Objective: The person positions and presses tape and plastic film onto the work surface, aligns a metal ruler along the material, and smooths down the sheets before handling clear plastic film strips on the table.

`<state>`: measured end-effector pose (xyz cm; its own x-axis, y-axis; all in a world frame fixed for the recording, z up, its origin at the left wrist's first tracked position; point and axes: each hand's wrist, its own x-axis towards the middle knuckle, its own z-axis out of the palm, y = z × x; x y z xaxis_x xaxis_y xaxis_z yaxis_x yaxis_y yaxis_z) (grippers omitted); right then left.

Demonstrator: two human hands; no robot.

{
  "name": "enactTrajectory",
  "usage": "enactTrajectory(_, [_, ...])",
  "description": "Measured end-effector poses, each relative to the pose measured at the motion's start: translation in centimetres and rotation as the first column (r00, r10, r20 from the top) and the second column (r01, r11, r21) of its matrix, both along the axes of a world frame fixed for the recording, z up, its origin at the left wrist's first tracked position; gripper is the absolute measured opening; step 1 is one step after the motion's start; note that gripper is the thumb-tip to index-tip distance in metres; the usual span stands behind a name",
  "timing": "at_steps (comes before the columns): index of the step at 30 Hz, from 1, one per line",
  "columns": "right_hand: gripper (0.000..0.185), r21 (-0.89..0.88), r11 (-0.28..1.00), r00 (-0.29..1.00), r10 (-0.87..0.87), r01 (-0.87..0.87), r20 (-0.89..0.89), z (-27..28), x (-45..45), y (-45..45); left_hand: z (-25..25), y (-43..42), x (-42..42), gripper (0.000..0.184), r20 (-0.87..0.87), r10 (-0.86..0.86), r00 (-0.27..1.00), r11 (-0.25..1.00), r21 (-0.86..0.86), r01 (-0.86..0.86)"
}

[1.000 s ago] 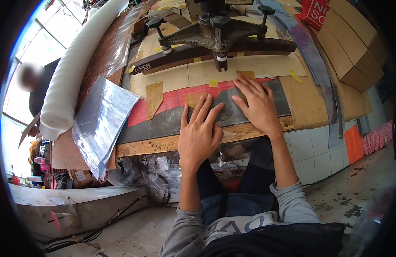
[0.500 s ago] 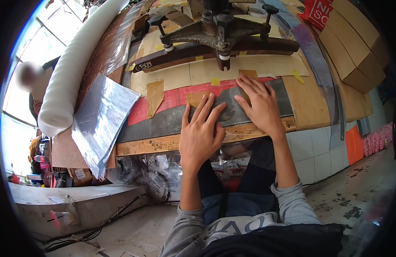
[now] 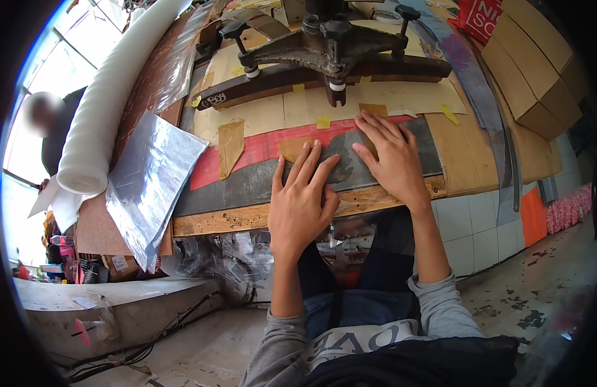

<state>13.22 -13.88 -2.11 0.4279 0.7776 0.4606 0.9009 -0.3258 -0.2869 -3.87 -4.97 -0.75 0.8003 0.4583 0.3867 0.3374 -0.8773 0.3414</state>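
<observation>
Your left hand (image 3: pixel 300 203) and right hand (image 3: pixel 396 161) are staying put, suggesting the work is holding steady; both are lying open, apparently gripping nothing, undersides hidden, over brown tape (image 3: pixel 289 149) and the dark-grey sheet (image 3: pixel 247 183) along the worktop's (image 3: pixel 234 222) front edge.

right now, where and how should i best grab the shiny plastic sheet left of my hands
I'd pinch the plastic sheet at its lower tip, coming from the front with the left hand; that tip hangs past the brown board, so its underside looks reachable.
</observation>
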Motion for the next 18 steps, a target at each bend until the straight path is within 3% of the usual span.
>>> enactTrajectory(18, [0.046,-0.005,1.000,1.000,-0.015,0.015,0.011,-0.13,-0.06,0.15,0.04,-0.02,0.13,0.047,-0.006,0.013,1.000,1.000,0.015,-0.013])
